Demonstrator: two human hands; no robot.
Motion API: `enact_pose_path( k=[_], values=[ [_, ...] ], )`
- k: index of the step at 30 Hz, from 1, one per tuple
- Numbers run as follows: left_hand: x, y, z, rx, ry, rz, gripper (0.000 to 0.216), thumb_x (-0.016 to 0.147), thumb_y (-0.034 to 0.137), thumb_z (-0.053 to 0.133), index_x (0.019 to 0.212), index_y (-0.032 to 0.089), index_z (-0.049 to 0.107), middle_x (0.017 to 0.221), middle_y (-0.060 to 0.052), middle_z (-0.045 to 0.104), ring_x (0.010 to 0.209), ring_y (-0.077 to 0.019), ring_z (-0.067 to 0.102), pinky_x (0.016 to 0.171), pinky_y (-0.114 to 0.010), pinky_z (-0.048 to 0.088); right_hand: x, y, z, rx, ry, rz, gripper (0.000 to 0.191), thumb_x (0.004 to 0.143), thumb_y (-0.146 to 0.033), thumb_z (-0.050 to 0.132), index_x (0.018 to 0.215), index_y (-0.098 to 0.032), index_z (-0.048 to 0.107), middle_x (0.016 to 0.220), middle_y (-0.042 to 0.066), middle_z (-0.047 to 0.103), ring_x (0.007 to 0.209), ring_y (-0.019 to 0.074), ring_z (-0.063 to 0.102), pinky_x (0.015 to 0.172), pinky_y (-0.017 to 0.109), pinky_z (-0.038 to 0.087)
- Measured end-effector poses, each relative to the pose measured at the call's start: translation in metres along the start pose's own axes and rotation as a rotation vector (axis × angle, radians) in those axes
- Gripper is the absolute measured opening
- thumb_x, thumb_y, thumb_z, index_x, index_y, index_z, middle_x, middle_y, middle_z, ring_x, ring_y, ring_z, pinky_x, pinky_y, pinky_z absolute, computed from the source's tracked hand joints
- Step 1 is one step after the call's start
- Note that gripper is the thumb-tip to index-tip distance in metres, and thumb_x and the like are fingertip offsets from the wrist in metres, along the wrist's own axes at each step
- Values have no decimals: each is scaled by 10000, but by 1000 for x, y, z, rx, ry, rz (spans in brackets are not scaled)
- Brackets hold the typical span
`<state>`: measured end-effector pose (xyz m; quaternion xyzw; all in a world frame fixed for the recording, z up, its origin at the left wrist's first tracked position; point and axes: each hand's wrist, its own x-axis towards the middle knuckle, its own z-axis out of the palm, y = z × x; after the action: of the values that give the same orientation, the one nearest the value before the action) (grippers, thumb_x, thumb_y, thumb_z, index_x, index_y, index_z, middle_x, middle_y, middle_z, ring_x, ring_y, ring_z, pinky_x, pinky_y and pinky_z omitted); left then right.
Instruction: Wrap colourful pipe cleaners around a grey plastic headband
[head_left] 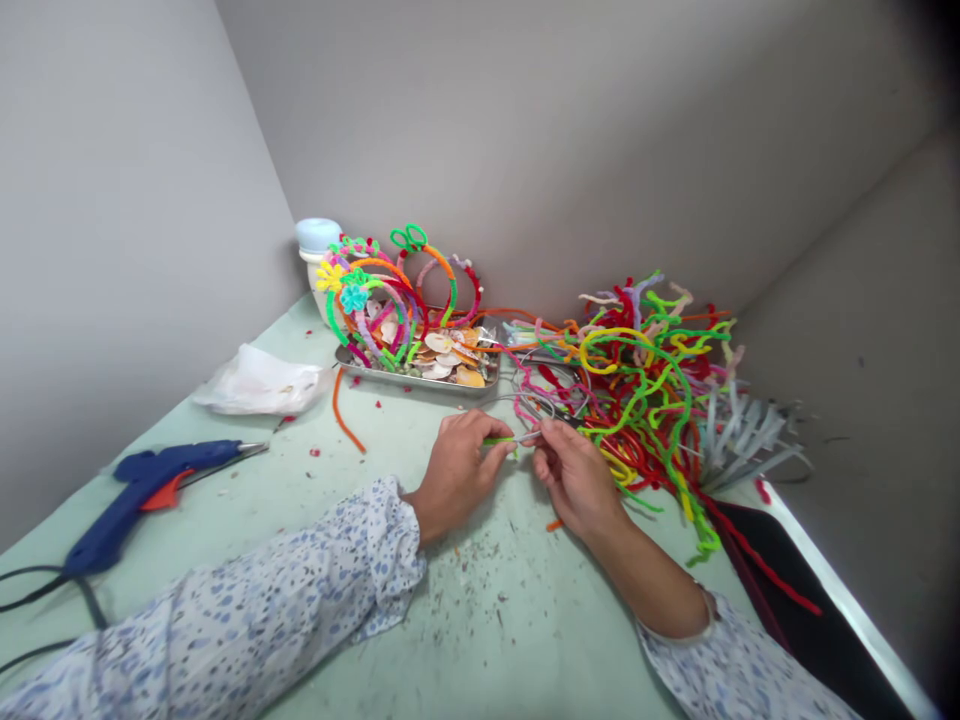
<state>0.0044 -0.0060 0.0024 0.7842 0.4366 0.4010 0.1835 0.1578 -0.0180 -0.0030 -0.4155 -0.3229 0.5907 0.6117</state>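
Observation:
My left hand (459, 465) is closed, its thumb and finger pinching a short stretch of bright green pipe cleaner (501, 440). Right beside it, my right hand (581, 480) closes its fingertips on a thin grey headband (528, 437). The green fuzz and the grey strip meet between the two hands, low over the table. A thin grey hoop rises behind the fingers; whether it is the same band I cannot tell. A small orange pipe cleaner piece (554, 525) lies below my right hand.
A metal tray (427, 383) holds shells and finished colourful headbands (375, 300). Behind it stands a white bottle (319, 240). Tangled pipe cleaners (645, 390) and grey bands (746, 440) fill the right. On the left lie a blue glue gun (150, 490) and a plastic bag (262, 380).

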Motion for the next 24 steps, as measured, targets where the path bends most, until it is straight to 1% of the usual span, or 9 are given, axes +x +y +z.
enact_pose_path(
  k=[3,7,11,18,24],
  values=[
    [0,1,-1,2,-5,-2,105,853,288,576,835,194,617,829,-17,646,855,-178,574,905,-373,386,0,-1,1,-8,12,-2,244,730,-377,721,677,-177,591,634,-31,624,391,33,450,343,161,276],
    [0,3,-4,0,-51,5,108,863,269,553,822,194,619,814,-18,638,831,-175,571,888,-369,391,-1,-1,1,-5,-4,-4,249,730,-380,722,668,-176,592,617,-30,619,395,38,456,347,163,282],
    [2,3,-5,-21,-96,-3,115,868,252,540,809,186,614,807,-17,628,825,-171,565,860,-345,390,0,0,0,-3,-20,-5,257,728,-377,724,660,-173,584,576,-38,601,388,34,455,350,159,279],
    [4,2,-5,-84,-145,-24,135,872,253,519,802,176,606,795,-12,620,803,-162,550,798,-304,377,2,1,-2,3,-8,-1,277,710,-388,739,664,-169,577,544,-44,583,376,32,449,342,148,280],
    [3,3,-6,-137,-173,-9,186,901,270,474,803,173,599,807,-8,620,817,-154,548,814,-296,365,1,2,-3,10,-13,-16,256,735,-372,726,684,-164,585,560,-42,583,380,28,451,345,138,284]
  ],
)
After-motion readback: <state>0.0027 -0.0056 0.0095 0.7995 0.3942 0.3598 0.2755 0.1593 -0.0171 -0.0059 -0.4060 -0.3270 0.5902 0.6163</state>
